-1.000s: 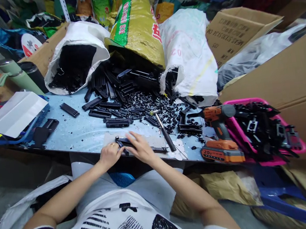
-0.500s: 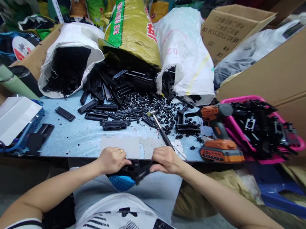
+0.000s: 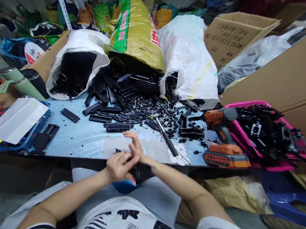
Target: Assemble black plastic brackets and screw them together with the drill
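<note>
My left hand (image 3: 120,165) is closed around a black plastic part (image 3: 143,172) just off the table's front edge; the fingers cover much of it. Against it, my right hand (image 3: 135,147) is turned upright, its fingers raised, curved and apart, slightly smeared by motion. Whether the right palm presses on the part cannot be told. Something blue (image 3: 124,186) shows under the hands at my lap. Grey cardboard pieces (image 3: 153,149) lie on the table just beyond, with a hammer (image 3: 167,136) to their right.
Loose black plastic parts and screws (image 3: 152,105) spread before three sacks, among them a yellow one (image 3: 139,32). At right are an orange cordless drill (image 3: 224,147) and a pink basket (image 3: 273,167) of black parts. A blue basket (image 3: 27,144) and green bottle (image 3: 24,82) stand left.
My hands have come together, the right moving left and turning upright with its fingers lifted off their earlier grip. The black part is now mostly covered. The view has shifted slightly.
</note>
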Motion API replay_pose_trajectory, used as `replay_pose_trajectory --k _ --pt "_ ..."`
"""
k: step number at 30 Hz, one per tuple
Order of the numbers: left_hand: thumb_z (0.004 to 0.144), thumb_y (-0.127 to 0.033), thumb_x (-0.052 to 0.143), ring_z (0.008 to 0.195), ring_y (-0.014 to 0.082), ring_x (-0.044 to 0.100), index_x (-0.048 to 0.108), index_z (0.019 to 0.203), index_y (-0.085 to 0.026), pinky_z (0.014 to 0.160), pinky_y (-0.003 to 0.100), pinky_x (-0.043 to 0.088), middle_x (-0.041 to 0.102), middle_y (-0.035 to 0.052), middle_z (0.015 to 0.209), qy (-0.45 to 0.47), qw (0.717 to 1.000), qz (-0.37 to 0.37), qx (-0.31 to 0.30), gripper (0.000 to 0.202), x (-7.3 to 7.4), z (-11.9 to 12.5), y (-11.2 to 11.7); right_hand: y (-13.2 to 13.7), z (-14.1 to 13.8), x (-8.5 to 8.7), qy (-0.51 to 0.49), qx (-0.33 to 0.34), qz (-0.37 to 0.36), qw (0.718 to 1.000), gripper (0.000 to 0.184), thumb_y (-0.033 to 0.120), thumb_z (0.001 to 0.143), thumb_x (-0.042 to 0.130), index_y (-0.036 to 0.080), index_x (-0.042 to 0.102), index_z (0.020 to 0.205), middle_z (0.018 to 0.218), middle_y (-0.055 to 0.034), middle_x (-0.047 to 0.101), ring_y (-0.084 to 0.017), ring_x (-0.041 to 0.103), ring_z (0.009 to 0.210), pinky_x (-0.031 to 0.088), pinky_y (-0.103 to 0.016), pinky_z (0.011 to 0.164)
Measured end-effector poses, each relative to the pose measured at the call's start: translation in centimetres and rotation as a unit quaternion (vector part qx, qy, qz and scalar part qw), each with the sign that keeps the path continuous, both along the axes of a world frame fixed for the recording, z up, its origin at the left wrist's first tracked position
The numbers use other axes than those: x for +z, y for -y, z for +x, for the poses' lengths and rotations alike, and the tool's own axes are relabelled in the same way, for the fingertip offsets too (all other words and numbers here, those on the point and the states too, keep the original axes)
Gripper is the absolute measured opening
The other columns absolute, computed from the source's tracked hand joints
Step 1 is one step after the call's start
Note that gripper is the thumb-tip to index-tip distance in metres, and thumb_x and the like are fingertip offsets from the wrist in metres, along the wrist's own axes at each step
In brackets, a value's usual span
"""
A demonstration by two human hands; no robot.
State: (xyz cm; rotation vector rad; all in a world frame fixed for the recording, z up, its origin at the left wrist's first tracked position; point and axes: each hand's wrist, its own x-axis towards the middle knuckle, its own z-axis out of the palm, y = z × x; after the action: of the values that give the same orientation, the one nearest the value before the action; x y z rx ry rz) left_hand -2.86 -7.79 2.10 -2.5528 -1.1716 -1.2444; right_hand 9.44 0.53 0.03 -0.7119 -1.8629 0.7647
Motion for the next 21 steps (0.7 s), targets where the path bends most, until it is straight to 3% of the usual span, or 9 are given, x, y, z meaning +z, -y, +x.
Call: replay_pose_trajectory --k 2,5,7,10,13,16,19,21 --pt "0.083 -0.069 0.033 0.097 0.0229 0.057 0.058 0.122 -0.023 0.085 0.034 0.042 0.061 0.0123 0.103 -0.129 0.985 -0.088 0.07 0.066 -2.1 -1.6 -2.0 -6.0 0.0 -0.3 0.088 -0.037 0.007 0.995 0.035 0.046 0.09 0.037 0.016 0.05 0.105 0.109 -0.0134 0.054 -0.021 0.049 0.107 0.04 -0.037 0.094" --pt "0.088 -0.053 0.042 0.108 0.0263 0.049 0.055 0.125 -0.023 0.091 0.04 0.035 0.058 0.0133 0.111 -0.241 0.953 -0.167 0.077 0.049 -3.6 -2.9 -5.0 -14.3 -1.1 -0.3 0.206 -0.143 -0.013 0.968 0.035 0.039 0.091 0.041 0.012 0.052 0.109 0.106 -0.0133 0.057 -0.022 0.05 0.101 0.039 -0.035 0.092" --pt "0.091 -0.046 0.041 0.108 0.027 0.047 0.054 0.125 -0.021 0.088 0.041 0.033 0.056 0.0137 0.114 -0.266 0.943 -0.177 0.089 0.045 -3.8 -3.0 -6.9 -18.3 -2.9 -0.1 0.297 -0.182 -0.027 0.937 0.04 0.038 0.091 0.042 0.01 0.05 0.119 0.107 -0.0142 0.058 -0.024 0.05 0.102 0.04 -0.036 0.089" --pt "0.091 -0.048 0.039 0.105 0.027 0.045 0.053 0.127 -0.022 0.083 0.04 0.032 0.055 0.013 0.116 -0.275 0.935 -0.182 0.131 0.046 -3.6 -3.1 -10.0 -21.6 -5.7 0.6 0.394 -0.176 -0.05 0.901 0.044 0.03 0.091 0.045 0.01 0.046 0.129 0.109 -0.0151 0.06 -0.026 0.053 0.103 0.041 -0.036 0.088" --pt "0.091 -0.049 0.04 0.105 0.0264 0.045 0.053 0.127 -0.023 0.083 0.04 0.031 0.054 0.0123 0.116 -0.273 0.927 -0.203 0.159 0.046 -3.6 -3.6 -12.5 -22.5 -6.0 1.7 0.404 -0.174 -0.059 0.896 0.039 0.023 0.092 0.039 0.011 0.05 0.127 0.113 -0.0141 0.06 -0.024 0.055 0.106 0.039 -0.035 0.092" --pt "0.09 -0.05 0.041 0.107 0.0265 0.043 0.048 0.131 -0.018 0.087 0.04 0.029 0.054 0.0143 0.115 -0.253 0.924 -0.22 0.182 0.052 -3.5 -4.3 -13.9 -20.9 -2.6 2.8 0.321 -0.17 -0.038 0.931 0.037 0.028 0.094 0.036 0.013 0.057 0.121 0.117 -0.0097 0.059 -0.02 0.055 0.108 0.039 -0.032 0.095" --pt "0.092 -0.05 0.038 0.11 0.0264 0.042 0.044 0.132 -0.014 0.089 0.04 0.029 0.053 0.015 0.116 -0.186 0.929 -0.208 0.241 0.054 -2.6 -5.4 -15.3 -16.4 3.4 2.8 0.221 -0.125 0.013 0.967 0.037 0.034 0.093 0.04 0.015 0.06 0.117 0.116 -0.0086 0.06 -0.018 0.055 0.107 0.042 -0.033 0.093" --pt "0.093 -0.044 0.038 0.108 0.0265 0.042 0.05 0.124 -0.013 0.086 0.038 0.031 0.053 0.0145 0.116 -0.144 0.924 -0.205 0.289 0.046 -1.8 -6.1 -17.0 -12.1 7.5 1.9 0.218 -0.094 0.057 0.97 0.035 0.035 0.091 0.044 0.019 0.059 0.119 0.114 -0.0085 0.061 -0.019 0.057 0.102 0.045 -0.036 0.087"
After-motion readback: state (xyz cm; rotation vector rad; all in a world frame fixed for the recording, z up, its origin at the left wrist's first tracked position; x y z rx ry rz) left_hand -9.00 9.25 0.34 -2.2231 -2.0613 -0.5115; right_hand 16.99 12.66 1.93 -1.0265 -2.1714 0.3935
